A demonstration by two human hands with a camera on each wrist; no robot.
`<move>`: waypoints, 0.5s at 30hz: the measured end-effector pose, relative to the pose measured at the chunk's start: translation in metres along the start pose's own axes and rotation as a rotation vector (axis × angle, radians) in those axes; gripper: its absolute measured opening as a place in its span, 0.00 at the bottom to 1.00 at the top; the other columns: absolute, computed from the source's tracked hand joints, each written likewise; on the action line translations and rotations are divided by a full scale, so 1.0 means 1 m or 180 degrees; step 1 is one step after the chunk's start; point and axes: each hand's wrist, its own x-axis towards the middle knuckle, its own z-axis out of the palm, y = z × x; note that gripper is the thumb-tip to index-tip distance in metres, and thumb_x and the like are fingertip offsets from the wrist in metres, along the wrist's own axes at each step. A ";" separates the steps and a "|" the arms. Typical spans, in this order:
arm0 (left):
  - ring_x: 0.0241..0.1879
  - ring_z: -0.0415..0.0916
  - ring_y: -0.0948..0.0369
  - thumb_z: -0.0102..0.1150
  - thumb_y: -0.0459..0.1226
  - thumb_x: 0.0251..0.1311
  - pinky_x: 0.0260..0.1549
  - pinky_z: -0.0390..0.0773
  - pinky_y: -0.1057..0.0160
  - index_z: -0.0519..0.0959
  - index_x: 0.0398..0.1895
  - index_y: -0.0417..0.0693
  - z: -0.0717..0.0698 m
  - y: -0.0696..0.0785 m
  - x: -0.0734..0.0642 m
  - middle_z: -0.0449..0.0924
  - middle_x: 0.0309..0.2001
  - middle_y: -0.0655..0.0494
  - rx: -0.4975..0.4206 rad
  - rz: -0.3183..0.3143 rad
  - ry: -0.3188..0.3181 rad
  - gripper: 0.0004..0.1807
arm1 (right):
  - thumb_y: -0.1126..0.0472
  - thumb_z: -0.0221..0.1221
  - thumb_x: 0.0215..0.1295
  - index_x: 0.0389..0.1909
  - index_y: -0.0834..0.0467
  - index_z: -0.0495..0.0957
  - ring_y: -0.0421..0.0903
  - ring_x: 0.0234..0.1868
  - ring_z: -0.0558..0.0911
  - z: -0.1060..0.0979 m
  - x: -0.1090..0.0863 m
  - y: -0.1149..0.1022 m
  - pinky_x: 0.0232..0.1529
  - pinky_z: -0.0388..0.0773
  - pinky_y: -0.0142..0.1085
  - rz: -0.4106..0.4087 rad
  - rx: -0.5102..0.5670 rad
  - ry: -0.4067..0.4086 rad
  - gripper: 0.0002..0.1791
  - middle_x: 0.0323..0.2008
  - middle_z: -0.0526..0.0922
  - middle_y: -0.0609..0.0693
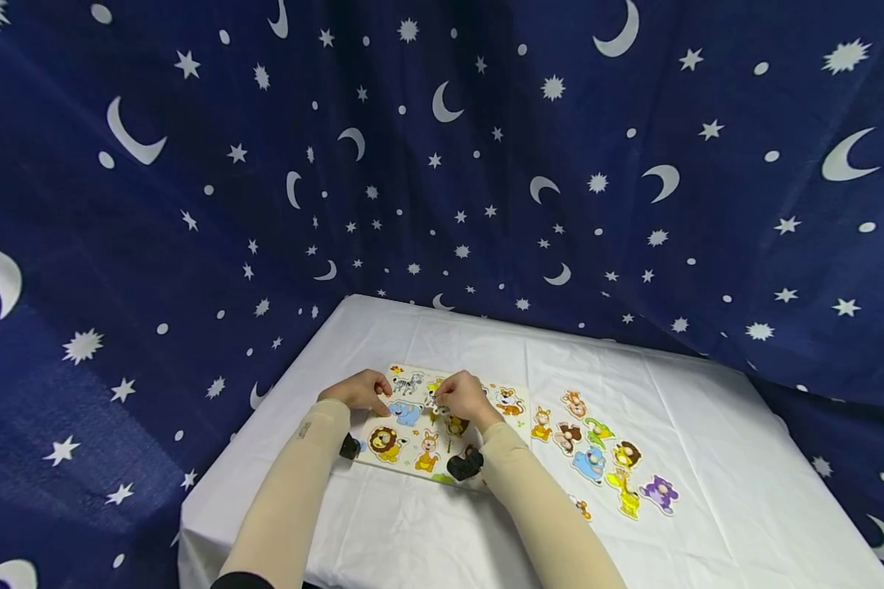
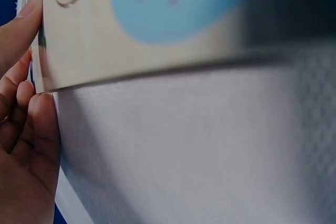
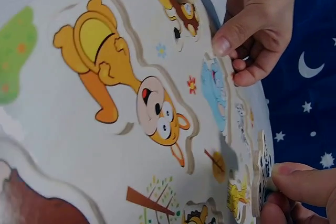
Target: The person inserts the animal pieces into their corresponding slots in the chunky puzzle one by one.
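Observation:
A wooden animal puzzle board (image 1: 407, 458) lies on the table under both hands. My left hand (image 1: 363, 389) grips its left edge, thumb on the top face and fingers curled at the side, as the left wrist view shows. Above the board, my right hand (image 1: 466, 396) pinches a black-and-white puzzle piece (image 3: 261, 177) by its knob. That piece is tilted on edge in the right wrist view, so its animal is hard to make out. Beneath the hands are a blue elephant (image 1: 407, 412), a lion (image 1: 383, 442), a zebra (image 1: 408, 383) and the kangaroo recess (image 3: 113, 72).
Right of the board lie several loose knobbed pieces, among them a blue elephant (image 1: 588, 464), a giraffe (image 1: 623, 492), a purple animal (image 1: 660, 493) and a kangaroo (image 1: 541, 424). A white cloth (image 1: 390, 532) covers the table. A dark blue starry curtain (image 1: 427, 204) hangs behind.

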 end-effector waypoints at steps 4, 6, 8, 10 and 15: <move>0.34 0.64 0.59 0.76 0.28 0.48 0.36 0.66 0.64 0.78 0.40 0.39 0.002 -0.003 -0.001 0.67 0.33 0.54 -0.0068 -0.0006 -0.0011 0.18 | 0.69 0.64 0.63 0.31 0.61 0.88 0.44 0.32 0.83 0.007 0.004 0.003 0.32 0.79 0.36 -0.0016 0.0014 -0.0035 0.05 0.36 0.89 0.54; 0.34 0.64 0.59 0.76 0.28 0.47 0.35 0.66 0.64 0.78 0.40 0.39 0.003 -0.003 -0.002 0.67 0.32 0.54 -0.0101 -0.0042 -0.0019 0.18 | 0.70 0.64 0.62 0.30 0.62 0.88 0.44 0.30 0.83 0.010 0.004 0.004 0.31 0.79 0.36 -0.0060 0.0059 -0.0050 0.05 0.35 0.89 0.55; 0.34 0.65 0.59 0.76 0.28 0.47 0.35 0.66 0.64 0.78 0.41 0.39 0.003 -0.003 -0.003 0.68 0.33 0.53 -0.0110 -0.0074 -0.0022 0.18 | 0.71 0.64 0.61 0.29 0.61 0.88 0.44 0.29 0.83 0.012 0.005 0.005 0.30 0.79 0.36 -0.0118 0.0087 -0.0041 0.06 0.33 0.89 0.54; 0.34 0.65 0.59 0.76 0.28 0.47 0.36 0.66 0.63 0.78 0.41 0.39 0.002 -0.002 -0.003 0.69 0.33 0.53 -0.0107 -0.0079 -0.0024 0.18 | 0.71 0.64 0.60 0.28 0.60 0.88 0.43 0.27 0.82 0.013 0.005 0.003 0.28 0.78 0.35 -0.0245 0.0090 -0.0007 0.06 0.31 0.89 0.53; 0.35 0.65 0.60 0.75 0.28 0.48 0.37 0.66 0.64 0.78 0.40 0.39 0.000 0.001 -0.002 0.69 0.33 0.54 -0.0102 -0.0045 -0.0042 0.17 | 0.71 0.64 0.61 0.29 0.60 0.88 0.45 0.33 0.84 0.015 0.012 0.000 0.34 0.81 0.38 -0.0189 0.0119 -0.0002 0.07 0.34 0.89 0.54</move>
